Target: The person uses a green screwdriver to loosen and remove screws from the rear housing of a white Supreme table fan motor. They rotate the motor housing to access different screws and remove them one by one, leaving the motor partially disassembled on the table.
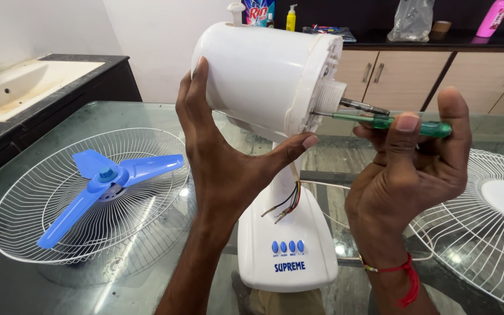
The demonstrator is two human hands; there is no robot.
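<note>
Two wire guards lie on the glass worktop (pixel 147 114), one at each side. The left one, the rear fan guard (pixel 42 198), holds a blue three-blade propeller (pixel 103 178) resting in its hollow. Just right of it the left hand (pixel 223 157) is curled around the white motor housing (pixel 263 70), fingers up its near side and thumb pressed under its front rim, holding it tilted above the white fan stand (pixel 287 239). Loose coloured wires (pixel 287 204) hang out between housing and stand. The bare metal shaft (pixel 363 106) juts from the housing's face. Just below it a green-handled screwdriver (pixel 392 122) lies level, its tip at the housing's face, pinched by the right hand (pixel 409 175), thumb on top, fingers wrapped beneath. At the far right lies the front fan guard (pixel 485 221).
</note>
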